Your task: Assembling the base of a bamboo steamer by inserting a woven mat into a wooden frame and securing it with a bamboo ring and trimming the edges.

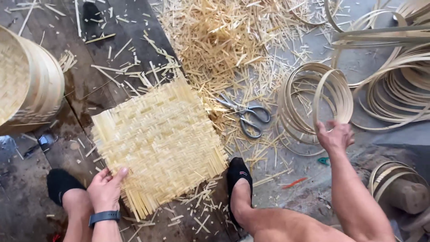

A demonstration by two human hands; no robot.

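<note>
The fingers of the left hand (106,188) are spread flat on the near corner of the woven mat (159,143); nothing is gripped. The fingers of the right hand (335,136) are curled around a thin bamboo ring (332,96), lifted upright from the pile of rings (295,112).

The mat is judged to be fully woven, but its edges are still ragged, with loose strip ends standing out on all 4 sides. No ring is fitted on it yet.

The mat lies on the floor between 2 feet in black shoes. Scissors (246,116) are found just beside its right edge, among cuttings (224,40). Open room is seen mainly left of the mat, before the finished baskets (27,80).
</note>
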